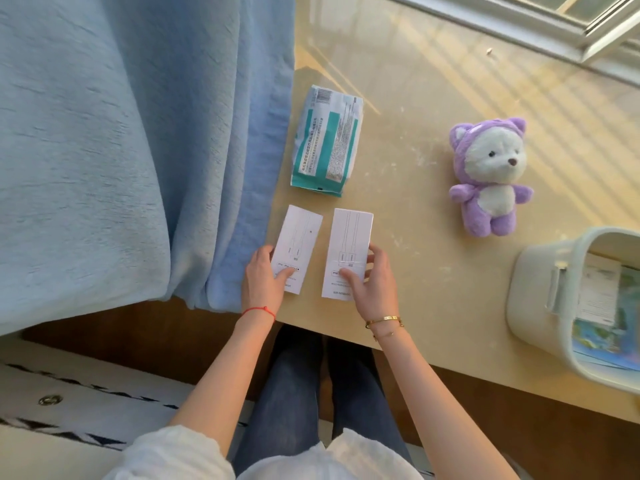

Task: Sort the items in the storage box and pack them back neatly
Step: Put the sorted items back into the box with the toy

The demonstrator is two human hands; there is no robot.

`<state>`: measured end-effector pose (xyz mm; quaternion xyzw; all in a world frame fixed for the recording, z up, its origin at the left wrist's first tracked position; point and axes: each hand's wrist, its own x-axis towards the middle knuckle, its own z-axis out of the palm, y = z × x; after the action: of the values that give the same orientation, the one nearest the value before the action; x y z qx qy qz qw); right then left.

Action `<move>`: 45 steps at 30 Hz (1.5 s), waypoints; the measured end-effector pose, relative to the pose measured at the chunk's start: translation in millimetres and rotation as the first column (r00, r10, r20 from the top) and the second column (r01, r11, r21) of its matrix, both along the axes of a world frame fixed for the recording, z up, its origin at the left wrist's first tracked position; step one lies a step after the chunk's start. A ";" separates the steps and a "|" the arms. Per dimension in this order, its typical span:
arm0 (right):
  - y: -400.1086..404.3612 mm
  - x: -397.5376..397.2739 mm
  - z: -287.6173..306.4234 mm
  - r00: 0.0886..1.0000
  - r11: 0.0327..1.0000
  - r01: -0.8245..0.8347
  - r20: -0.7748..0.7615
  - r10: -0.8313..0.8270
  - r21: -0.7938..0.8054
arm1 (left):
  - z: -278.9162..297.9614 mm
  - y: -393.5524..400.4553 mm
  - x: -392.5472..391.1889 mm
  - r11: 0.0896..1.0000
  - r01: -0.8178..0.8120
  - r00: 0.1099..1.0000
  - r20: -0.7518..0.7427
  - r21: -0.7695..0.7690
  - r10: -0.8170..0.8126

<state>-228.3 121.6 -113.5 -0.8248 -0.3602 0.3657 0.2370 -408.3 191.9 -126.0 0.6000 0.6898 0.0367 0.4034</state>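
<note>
two small boxes (299, 249) (348, 254): white, thin grey line drawings, small dark print. soft pack (327, 142): pale blue-white with teal bands, black barcode at one end. plush bear (490, 176): purple suit and hood, white face and belly, dark nose. storage box (540, 306): pale grey-green; papers inside white and blue-green. table (433, 81): light yellow-tan, striped with sunlight. curtain (121, 150): light blue. left wrist cord (259, 311): red. right wrist bracelets (384, 322): gold.
</note>
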 end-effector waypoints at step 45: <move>-210.7 452.7 31.9 0.986 0.976 0.161 0.069 -0.152 -0.146 | 66.6 -205.7 477.0 0.971 0.241 0.970 0.038 0.016 -0.241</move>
<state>224.4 -89.2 -81.5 -0.8764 -0.2722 0.3481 0.1915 68.7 -13.8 -59.4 0.6807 0.6037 0.0033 0.4150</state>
